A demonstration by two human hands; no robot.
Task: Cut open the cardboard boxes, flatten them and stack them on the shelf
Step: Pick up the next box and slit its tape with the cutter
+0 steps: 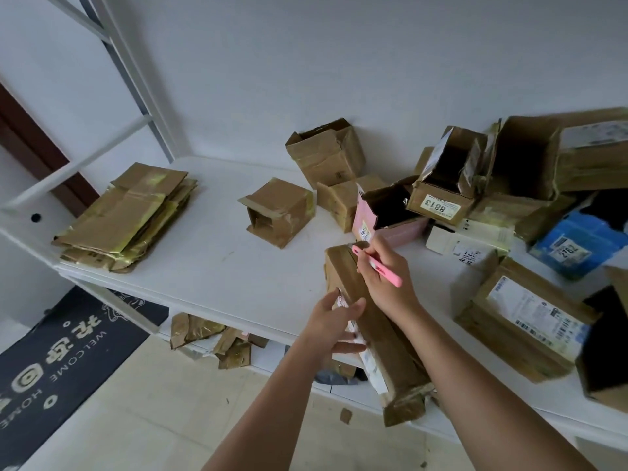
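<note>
A long box (370, 321) juts over the shelf's (238, 266) front edge. The left hand (334, 326) grips its side to steady it, while the right hand (384, 270) pinches a pink cutter (375, 265) at its far end, likely to slit tape. Flattened boxes (125, 215) are stacked at the left edge; uncut boxes (509, 185) crowd the right.

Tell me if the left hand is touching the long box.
Touching: the head view shows the left hand with fingers and thumb wrapped against the long box's side.
</note>
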